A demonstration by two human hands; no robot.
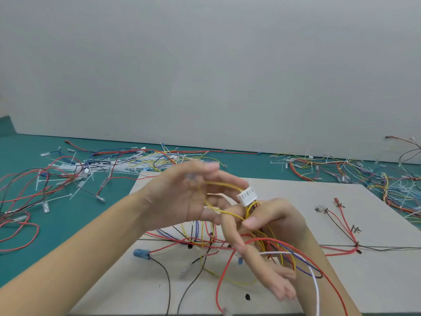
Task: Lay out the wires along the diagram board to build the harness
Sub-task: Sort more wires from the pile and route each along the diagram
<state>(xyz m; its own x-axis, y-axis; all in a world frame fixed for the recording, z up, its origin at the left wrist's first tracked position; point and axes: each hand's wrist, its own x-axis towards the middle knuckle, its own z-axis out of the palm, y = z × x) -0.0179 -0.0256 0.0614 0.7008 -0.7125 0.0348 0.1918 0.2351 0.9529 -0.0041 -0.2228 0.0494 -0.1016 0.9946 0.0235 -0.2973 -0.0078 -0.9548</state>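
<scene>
A beige diagram board (341, 281) lies on the green table, with drawn lines, black marks and a few wires laid at its right. Above it my right hand (271, 238) grips a bundle of yellow, red, blue and white wires (273, 245) that ends in a white multi-pin connector (247, 196). My left hand (186, 197) is raised beside the connector, fingers curled, pinching a yellow wire (222, 184) of that bundle. The loose wire ends hang down onto the board, one with a blue terminal (141, 253). My left fingertips are blurred.
A heap of loose wires and white cable ties (109, 166) lies at the back left of the green table (68, 213). Another tangle of finished harnesses (376, 179) sits at the back right. A grey wall rises behind the table.
</scene>
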